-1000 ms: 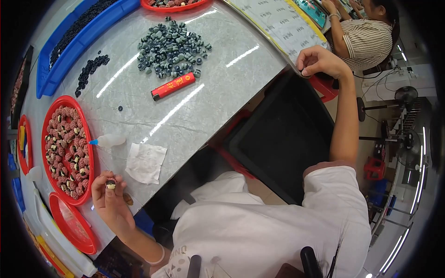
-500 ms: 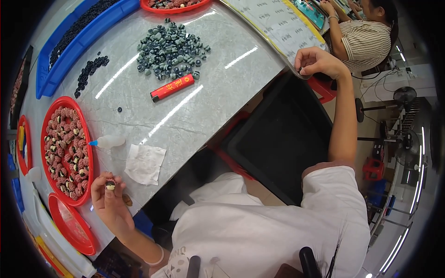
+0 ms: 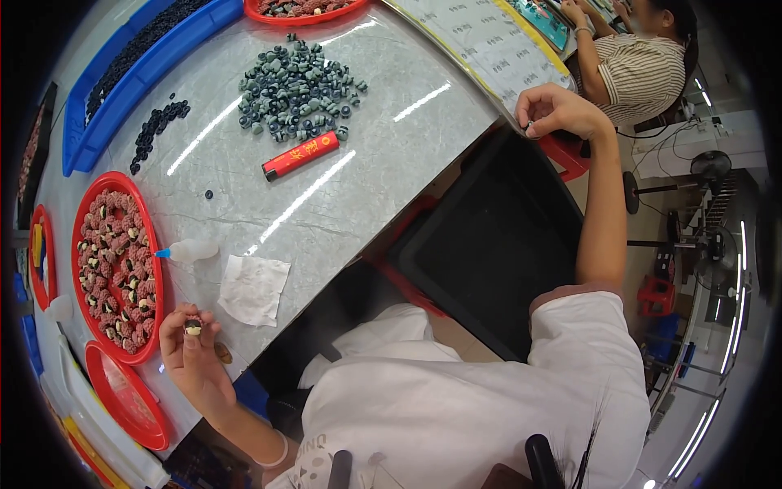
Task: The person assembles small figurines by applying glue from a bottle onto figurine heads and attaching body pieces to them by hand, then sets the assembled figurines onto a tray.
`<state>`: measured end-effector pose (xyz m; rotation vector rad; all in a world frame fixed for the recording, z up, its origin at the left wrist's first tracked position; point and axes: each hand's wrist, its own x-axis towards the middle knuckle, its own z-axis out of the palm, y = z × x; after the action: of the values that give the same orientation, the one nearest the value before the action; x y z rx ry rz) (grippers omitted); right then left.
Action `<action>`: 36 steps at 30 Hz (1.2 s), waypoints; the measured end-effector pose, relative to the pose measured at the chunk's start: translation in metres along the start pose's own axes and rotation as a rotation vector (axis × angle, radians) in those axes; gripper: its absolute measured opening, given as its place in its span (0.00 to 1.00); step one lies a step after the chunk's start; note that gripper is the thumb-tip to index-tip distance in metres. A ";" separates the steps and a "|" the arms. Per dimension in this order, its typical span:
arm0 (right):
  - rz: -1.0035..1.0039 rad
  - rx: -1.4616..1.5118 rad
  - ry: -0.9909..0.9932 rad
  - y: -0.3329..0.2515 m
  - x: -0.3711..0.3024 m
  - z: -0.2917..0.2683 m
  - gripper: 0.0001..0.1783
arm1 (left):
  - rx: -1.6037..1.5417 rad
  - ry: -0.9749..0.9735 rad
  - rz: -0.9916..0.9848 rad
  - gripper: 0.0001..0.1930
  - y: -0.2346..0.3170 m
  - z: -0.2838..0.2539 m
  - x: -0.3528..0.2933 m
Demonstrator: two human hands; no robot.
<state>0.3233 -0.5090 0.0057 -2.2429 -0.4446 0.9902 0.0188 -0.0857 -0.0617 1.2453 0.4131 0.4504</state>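
Dark-topped piece [image 3: 193,328] in left grip [image 3: 198,359] — tiny thing [image 3: 529,125] in right grip [image 3: 564,112].

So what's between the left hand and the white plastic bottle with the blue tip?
Just bare, shiny grey tabletop between the left hand and bottle, in the head view.

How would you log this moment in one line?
left hand: holds dark-and-cream piece | right hand: pinches tiny piece, details unclear | blue-tipped bottle: lying on table
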 end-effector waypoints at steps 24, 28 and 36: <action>-0.242 0.224 0.230 -0.006 0.004 0.003 0.05 | 0.002 -0.019 0.007 0.13 0.002 0.001 -0.001; -0.410 0.223 0.349 -0.037 0.024 0.029 0.06 | -0.001 -0.022 -0.009 0.13 0.000 0.002 0.001; -0.573 -0.146 0.324 -0.101 0.106 0.106 0.08 | -0.006 0.000 -0.005 0.12 0.004 0.003 -0.002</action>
<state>0.3084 -0.3340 -0.0376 -2.1521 -0.9624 0.3025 0.0185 -0.0882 -0.0574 1.2385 0.4145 0.4476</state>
